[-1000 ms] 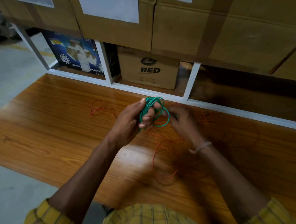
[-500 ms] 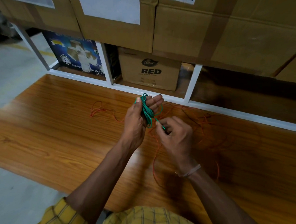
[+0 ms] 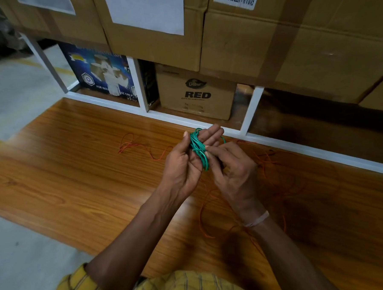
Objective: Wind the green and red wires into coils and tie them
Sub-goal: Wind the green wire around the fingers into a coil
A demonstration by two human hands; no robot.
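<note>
Two hands were up over a glossy wooden board (image 3: 76,173), both busy with the same bunch of green wire (image 3: 198,147). The left hand (image 3: 185,167) had the bundle lying across its palm, thumb pressed on one side and the fingers curled loosely behind it, so the coil was pinned there and held off the board. The right hand (image 3: 234,171) was touching it from the other side, with thumb and forefinger pinched on the strands about halfway down the bundle; its other fingers were folded in toward the palm. A small green loop poked out behind the left fingertips, and I honestly couldn't tell whether a knot was in there yet. The red wire (image 3: 146,147) was just lying loose on the board, not coiled at all, one thin tangle off to the left of the hands and more of it trailing under and to the right of the right wrist, which had a pale band (image 3: 256,219) on it. Behind the board ran a white frame (image 3: 185,120) with cardboard boxes stacked on it, and a smaller carton printed RED (image 3: 197,95) sat in the lower slot just beyond the hands. Yellow checked sleeves (image 3: 78,288) showed at the bottom edge.
</note>
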